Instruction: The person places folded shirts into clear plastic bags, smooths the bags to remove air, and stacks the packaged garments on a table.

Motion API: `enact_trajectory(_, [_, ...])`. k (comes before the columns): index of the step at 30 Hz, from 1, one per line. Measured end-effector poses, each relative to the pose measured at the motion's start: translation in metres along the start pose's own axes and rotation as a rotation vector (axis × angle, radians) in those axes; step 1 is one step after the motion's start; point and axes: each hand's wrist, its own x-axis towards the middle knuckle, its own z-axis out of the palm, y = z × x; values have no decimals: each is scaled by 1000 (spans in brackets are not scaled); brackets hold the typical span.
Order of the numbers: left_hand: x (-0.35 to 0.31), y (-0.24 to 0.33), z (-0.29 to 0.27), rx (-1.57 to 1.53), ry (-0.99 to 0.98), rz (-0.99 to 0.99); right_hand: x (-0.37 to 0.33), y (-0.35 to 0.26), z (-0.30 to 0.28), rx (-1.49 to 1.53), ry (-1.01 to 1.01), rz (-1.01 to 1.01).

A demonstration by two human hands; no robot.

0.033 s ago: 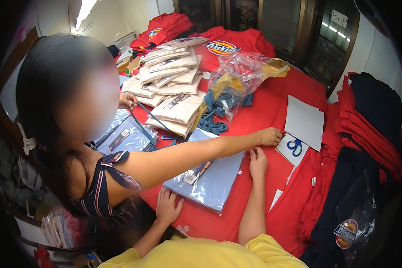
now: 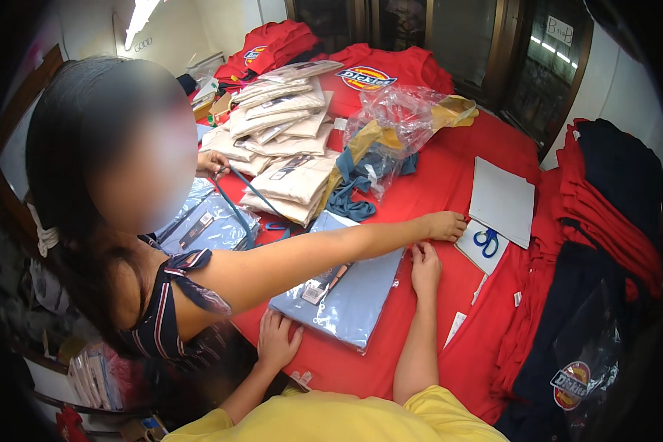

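A light blue folded garment in a clear plastic bag (image 2: 346, 313), with a printed tag on top, lies in front of me. My left hand (image 2: 278, 342) rests at its near left corner, fingers stretched out and thumb apart. My right hand (image 2: 426, 271) lies on the red cloth (image 2: 412, 324) beside the bag's right edge, fingers loosely bent with nothing seen in them. A co-worker's arm (image 2: 302, 254) crosses over the bag. That person's hand (image 2: 446, 226) is at white sheets (image 2: 502, 199), near blue-handled scissors (image 2: 486, 239). The co-worker's other hand (image 2: 212, 165) holds a blue strip (image 2: 236, 206).
Stacked cream garments in bags (image 2: 287, 125) stand at the far left, beside more bagged blue garments (image 2: 206, 225). Crumpled clear plastic (image 2: 394, 121) lies behind. Red garments (image 2: 604, 214) and dark blue ones (image 2: 560, 317) are piled on the right. The co-worker (image 2: 191, 295) stands at my left.
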Motion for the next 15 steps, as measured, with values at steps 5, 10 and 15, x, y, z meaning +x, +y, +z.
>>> enact_trajectory(5, [1, 1, 0, -7, 14, 0, 2, 9, 5, 41, 27, -24])
enact_trajectory(10, [-3, 3, -3, -32, -46, -68, 2, 13, 6, 45, 6, -9])
enact_trajectory(15, [-1, 9, -11, -146, -145, -196, 3, 11, 2, 69, -21, -30])
